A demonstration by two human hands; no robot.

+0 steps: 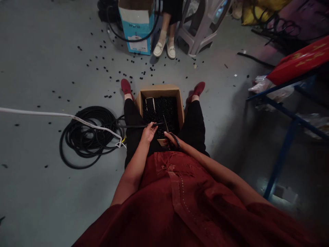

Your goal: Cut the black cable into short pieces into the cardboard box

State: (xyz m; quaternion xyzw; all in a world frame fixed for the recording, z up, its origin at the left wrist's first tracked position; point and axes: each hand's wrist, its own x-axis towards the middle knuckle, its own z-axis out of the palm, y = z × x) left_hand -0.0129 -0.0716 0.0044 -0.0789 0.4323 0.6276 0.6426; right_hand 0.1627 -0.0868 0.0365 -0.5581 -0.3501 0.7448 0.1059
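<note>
Left grip [149, 132] clamped on black tube [136, 126]; right grip [169, 138] closed round scissors [166, 125]. Tube runs through left grip, over carton [160, 87]; long axis sideways, free end pointing right, blades crosswise; contact unclear. Judged partway: many short pieces [166, 106] heaped below grips, big coil [106, 118] left of left grip looks uncut.

Looking down on a smooth grey floor [64, 212]. Strewn with small black pieces [73, 82], most thickly ahead of the open brown box [160, 92] between two red shoes [199, 89]. Bearing a loose coil of black tube [105, 115] on the left. Farther off, supporting a blue-and-white box [136, 29], two white shoes [159, 49] and a pale plastic stool [196, 41], side by side. Holding up a blue metal frame [282, 154] on the right.
</note>
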